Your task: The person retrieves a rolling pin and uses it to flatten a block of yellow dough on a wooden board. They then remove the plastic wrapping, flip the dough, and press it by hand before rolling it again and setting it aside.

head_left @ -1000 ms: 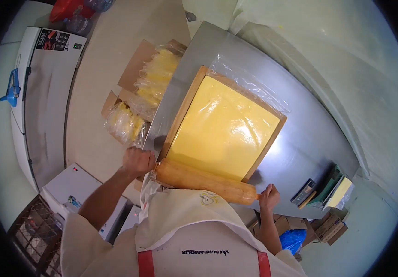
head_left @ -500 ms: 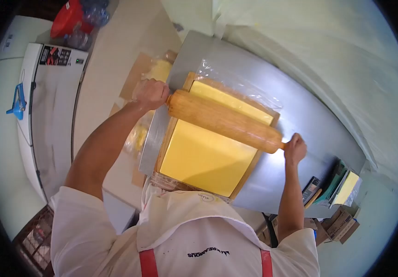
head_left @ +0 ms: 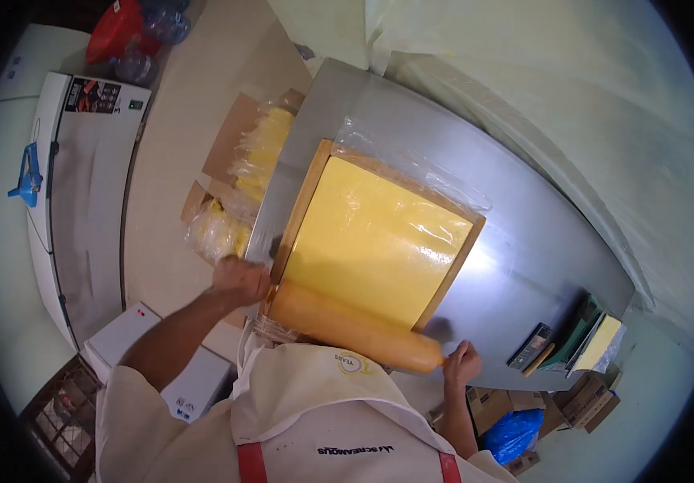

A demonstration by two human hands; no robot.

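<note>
A large wooden rolling pin (head_left: 355, 328) lies across the near end of a flat yellow slab (head_left: 371, 241), slanting down to the right. My left hand (head_left: 242, 280) is closed around its left handle, and my right hand (head_left: 461, 362) grips the handle at the other end. The slab has a glossy surface and fills a wooden frame (head_left: 302, 205). Clear plastic film (head_left: 419, 173) sticks out past the frame's far side, and more shows crumpled at the near left corner. The pin and my apron hide the frame's near edge.
The frame rests on a metal table (head_left: 516, 266). On its right side are a dark box (head_left: 530, 346) and a stack of folders (head_left: 584, 334). Left of the table, an open cardboard box (head_left: 230, 133) holds yellow plastic-wrapped material. A blue bag (head_left: 514, 431) sits below right.
Both my hands have drawn the rolling pin toward my body, from the slab's far part to its near end. More of the slab's far surface shows.
</note>
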